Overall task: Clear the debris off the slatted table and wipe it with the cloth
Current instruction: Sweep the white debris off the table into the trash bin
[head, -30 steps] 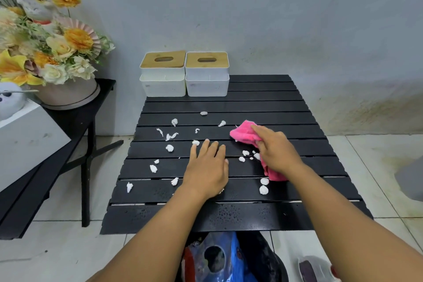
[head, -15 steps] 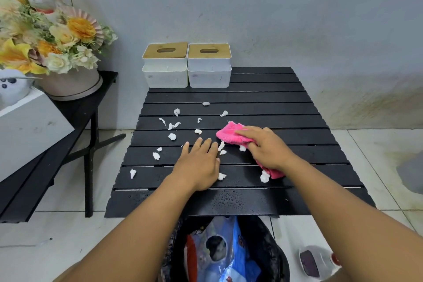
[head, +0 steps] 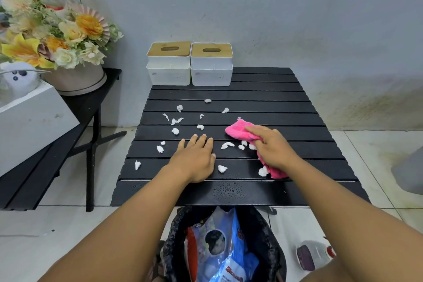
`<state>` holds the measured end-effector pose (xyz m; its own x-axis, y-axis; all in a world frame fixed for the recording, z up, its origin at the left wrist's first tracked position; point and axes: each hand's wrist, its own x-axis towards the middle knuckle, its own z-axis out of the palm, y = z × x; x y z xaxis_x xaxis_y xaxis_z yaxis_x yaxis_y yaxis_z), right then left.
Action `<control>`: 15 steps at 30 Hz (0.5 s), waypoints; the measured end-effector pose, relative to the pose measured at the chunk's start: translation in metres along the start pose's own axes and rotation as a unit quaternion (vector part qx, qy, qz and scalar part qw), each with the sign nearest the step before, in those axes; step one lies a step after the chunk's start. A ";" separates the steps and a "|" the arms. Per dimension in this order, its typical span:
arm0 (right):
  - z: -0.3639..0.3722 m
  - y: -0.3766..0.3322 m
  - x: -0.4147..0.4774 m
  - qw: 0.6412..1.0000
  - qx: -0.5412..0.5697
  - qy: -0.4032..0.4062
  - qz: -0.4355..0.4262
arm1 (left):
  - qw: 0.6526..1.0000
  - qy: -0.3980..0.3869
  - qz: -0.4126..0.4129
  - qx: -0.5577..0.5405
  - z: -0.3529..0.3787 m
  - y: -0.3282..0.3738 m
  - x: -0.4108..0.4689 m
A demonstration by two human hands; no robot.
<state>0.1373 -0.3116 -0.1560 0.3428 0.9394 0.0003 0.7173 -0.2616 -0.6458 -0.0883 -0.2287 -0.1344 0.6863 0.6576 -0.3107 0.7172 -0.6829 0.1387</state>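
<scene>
Pink cloth (head: pixel 240 131) clamped under right hand (head: pixel 273 147); left hand (head: pixel 196 159) flat, fingers together, on black table (head: pixel 263 96) among white scraps (head: pixel 175 131).

On the black slatted table (head: pixel 263 96), two white tissue boxes with wooden lids (head: pixel 189 64) stand at its far left corner. White paper scraps (head: pixel 175 131) lie scattered mid-table. A pink cloth (head: pixel 240 131) lies right of them. A black bin bag (head: pixel 224 245) sits before the table's near edge.

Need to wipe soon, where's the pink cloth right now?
The pink cloth lies on the slatted table's right half, pressed under the right hand, white scraps beside it.
</scene>
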 end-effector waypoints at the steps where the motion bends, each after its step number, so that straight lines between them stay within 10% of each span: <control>1: 0.002 -0.005 -0.003 1.000 0.003 0.001 0.000 | 1.000 -0.001 0.000 0.000 0.000 0.001 0.000; 15: -0.006 -0.027 -0.010 0.995 0.013 0.065 0.079 | 1.000 -0.006 -0.004 0.003 -0.003 -0.002 -0.006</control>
<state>0.1186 -0.3152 -0.1338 0.5274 0.8496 -0.0049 0.6329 -0.3967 -0.6648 -0.0934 -0.2308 -0.1297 0.6790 0.6594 -0.3227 0.7220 -0.6795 0.1305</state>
